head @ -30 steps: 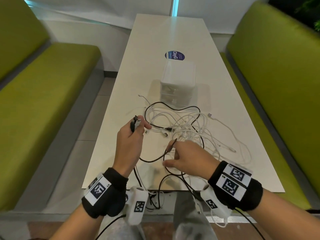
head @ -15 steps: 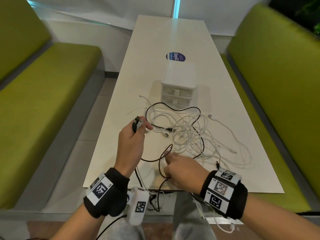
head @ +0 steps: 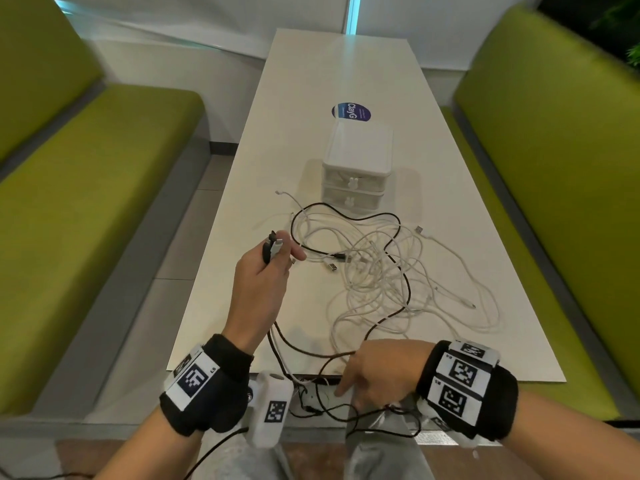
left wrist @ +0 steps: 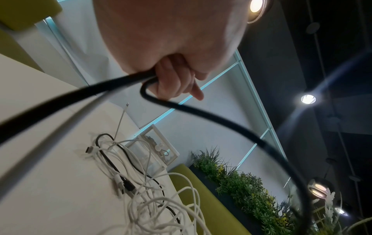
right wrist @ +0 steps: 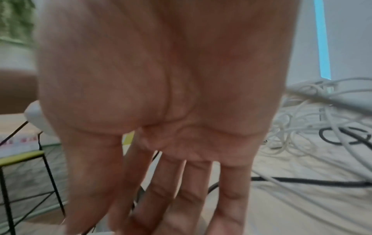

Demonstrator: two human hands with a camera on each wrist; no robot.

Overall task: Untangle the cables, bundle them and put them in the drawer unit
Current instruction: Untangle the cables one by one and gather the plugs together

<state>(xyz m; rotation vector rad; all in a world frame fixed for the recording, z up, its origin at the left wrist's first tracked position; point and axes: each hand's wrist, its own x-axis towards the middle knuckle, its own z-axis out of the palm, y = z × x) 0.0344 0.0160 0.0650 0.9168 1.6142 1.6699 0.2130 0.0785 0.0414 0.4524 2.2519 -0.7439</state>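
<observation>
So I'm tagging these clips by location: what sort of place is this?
Probably a café or office lounge booth: a long white table between two green padded benches, with a planter of greenery behind one.

Both wrists wear black fabric bands (head: 221, 389) carrying white plates printed with black square markers; the right band (head: 467, 386) shows 3. A white camera block (head: 268, 408) with its own marker hangs under the left wrist, trailing a thin black wire (head: 214, 452). Grey trousers (head: 384, 455) below.

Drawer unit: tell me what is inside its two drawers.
Both drawers of the drawer unit are closed. Their translucent fronts show no clear contents in the head view; the left wrist view is too blurred to settle it. The cables all lie outside, on the table.
</observation>
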